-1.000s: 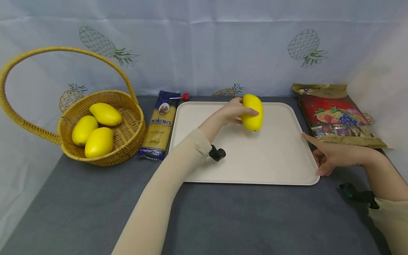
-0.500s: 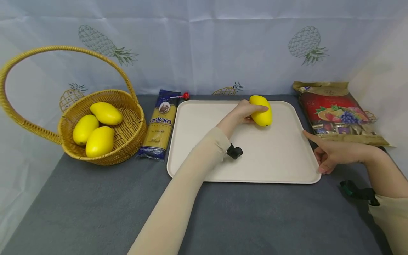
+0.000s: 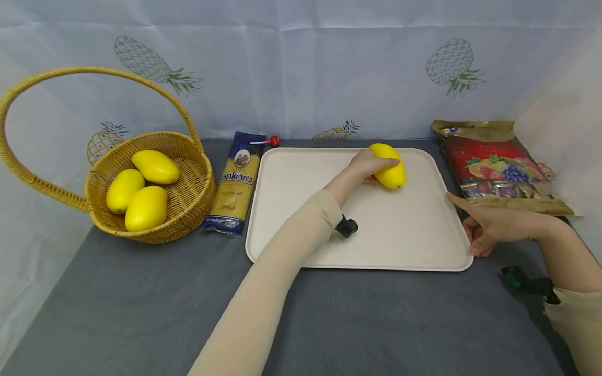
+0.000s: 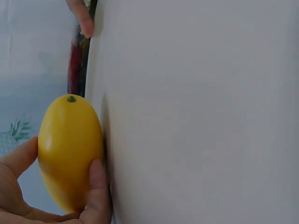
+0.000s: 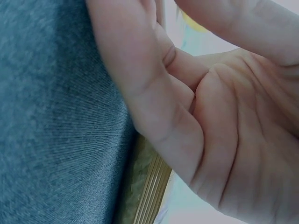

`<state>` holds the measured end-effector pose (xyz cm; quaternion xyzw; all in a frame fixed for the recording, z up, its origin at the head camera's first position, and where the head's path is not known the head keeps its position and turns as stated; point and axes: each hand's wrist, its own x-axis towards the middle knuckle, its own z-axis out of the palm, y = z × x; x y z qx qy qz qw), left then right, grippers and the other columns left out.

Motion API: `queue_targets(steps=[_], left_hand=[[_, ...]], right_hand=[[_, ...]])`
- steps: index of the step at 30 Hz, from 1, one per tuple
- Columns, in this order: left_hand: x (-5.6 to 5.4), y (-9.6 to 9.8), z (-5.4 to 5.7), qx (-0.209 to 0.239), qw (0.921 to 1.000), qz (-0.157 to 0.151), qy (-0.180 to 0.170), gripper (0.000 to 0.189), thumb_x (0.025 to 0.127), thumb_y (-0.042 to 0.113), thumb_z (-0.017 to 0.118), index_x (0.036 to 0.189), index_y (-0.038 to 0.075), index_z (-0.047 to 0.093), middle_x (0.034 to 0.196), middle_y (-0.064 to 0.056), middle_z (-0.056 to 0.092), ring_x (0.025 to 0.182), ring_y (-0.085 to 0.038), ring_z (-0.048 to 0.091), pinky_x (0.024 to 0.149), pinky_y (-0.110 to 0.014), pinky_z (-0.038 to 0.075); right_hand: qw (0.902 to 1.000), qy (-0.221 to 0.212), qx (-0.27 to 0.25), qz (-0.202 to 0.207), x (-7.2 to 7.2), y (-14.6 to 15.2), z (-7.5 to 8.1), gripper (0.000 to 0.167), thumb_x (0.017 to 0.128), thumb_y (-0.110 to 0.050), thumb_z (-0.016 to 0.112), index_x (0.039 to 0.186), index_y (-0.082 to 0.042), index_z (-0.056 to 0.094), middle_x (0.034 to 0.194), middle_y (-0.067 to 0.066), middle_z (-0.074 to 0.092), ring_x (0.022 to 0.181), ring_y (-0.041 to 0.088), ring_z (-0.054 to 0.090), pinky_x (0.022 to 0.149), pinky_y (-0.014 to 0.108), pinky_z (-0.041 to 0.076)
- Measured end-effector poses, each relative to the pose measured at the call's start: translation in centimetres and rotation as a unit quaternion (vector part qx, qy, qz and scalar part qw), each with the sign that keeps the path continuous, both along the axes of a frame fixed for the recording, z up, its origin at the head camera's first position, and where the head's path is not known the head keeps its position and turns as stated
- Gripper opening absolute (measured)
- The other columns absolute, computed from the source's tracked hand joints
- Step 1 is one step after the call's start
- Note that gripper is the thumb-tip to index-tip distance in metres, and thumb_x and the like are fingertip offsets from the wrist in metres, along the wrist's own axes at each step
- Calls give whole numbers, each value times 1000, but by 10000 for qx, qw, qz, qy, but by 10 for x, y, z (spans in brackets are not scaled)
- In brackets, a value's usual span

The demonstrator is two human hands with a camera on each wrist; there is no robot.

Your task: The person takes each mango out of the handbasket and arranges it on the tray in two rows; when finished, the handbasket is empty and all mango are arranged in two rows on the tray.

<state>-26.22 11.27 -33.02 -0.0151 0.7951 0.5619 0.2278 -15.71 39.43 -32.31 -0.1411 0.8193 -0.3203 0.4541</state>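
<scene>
In the head view my left hand (image 3: 366, 166) holds a yellow mango (image 3: 394, 175) at the far right part of the beige tray (image 3: 357, 237). The left wrist view shows the thumb and fingers on opposite sides of the mango (image 4: 70, 144), its small green stem end turned away from the palm. The mango lies right at the tray's surface. My right hand (image 3: 496, 227) is at the tray's right rim, index finger and thumb touching the edge and the other fingers curled. In the right wrist view the curled fingers (image 5: 154, 93) hide most of the tray.
At the left stands a wicker basket (image 3: 195, 211) with a tall handle and three mangoes. Between basket and tray lies a pasta pack (image 3: 232, 193). A red lollipop (image 3: 274, 141) lies behind the tray's far left corner. A red and gold candy bag (image 3: 498, 162) lies at the far right.
My left hand has carried the mango to the right over the tray and tilted it, then shifted slightly more to the right and down. My right hand stays at the rim.
</scene>
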Motion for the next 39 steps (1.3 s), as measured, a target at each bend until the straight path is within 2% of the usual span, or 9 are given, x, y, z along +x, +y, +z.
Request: queue_targets(steps=[7,14,21,25,29,32,36,39], left_hand=[[-2,3,-1,-214,9997,97,3,69,84,37,77,136,8,41,103,-4,52,74,-15,58,69,-26,61],[-1,3,1,-314,9994,128,55,71,84,37,78,137,8,40,107,-6,53,76,-15,59,67,-26,60],[0,-1,3,-266,9996,26,124,70,85,37,76,136,6,39,105,-5,50,77,-15,57,70,-27,61],[-1,-7,5,-291,9995,-111,111,72,87,38,74,140,5,37,119,-6,52,89,-15,58,75,-27,61],[-4,-19,17,-494,9981,-363,112,83,92,43,67,153,7,26,151,-6,41,122,-17,55,90,-29,59],[-7,-32,33,-389,9977,-534,128,89,94,44,64,158,9,14,164,-3,25,141,-18,44,101,-32,55],[-8,-54,59,-143,9972,-703,207,89,95,43,62,160,14,8,168,1,14,148,-16,35,107,-30,51],[-6,-71,80,-98,9972,-664,322,86,95,43,62,160,19,10,167,3,16,147,-16,37,106,-28,51]], right_hand=[[10000,45,45,-25,0,-4,3,128,88,-14,74,146,-14,-41,88,11,58,69,15,63,65,30,59],[9992,287,281,2,-1,-10,7,131,84,-16,78,148,-7,-36,88,9,59,68,11,58,62,27,55],[9989,388,272,-38,-1,-11,7,132,82,-16,80,149,-4,-33,95,12,60,73,12,58,63,27,56],[9990,383,216,-20,-1,-11,7,133,81,-16,80,148,-5,-35,97,13,61,73,13,61,64,28,57],[9991,381,190,-19,0,-11,7,134,81,-16,80,148,-6,-36,97,14,60,71,13,62,64,29,58],[9990,394,208,-35,-1,-11,7,133,82,-16,80,148,-6,-35,98,14,59,72,13,61,64,29,58],[9990,406,177,-49,0,-10,6,133,82,-16,80,148,-7,-35,98,14,59,71,13,61,63,28,57],[9990,417,149,-44,1,-11,6,134,81,-15,80,148,-6,-35,97,14,60,71,14,62,63,29,57]])
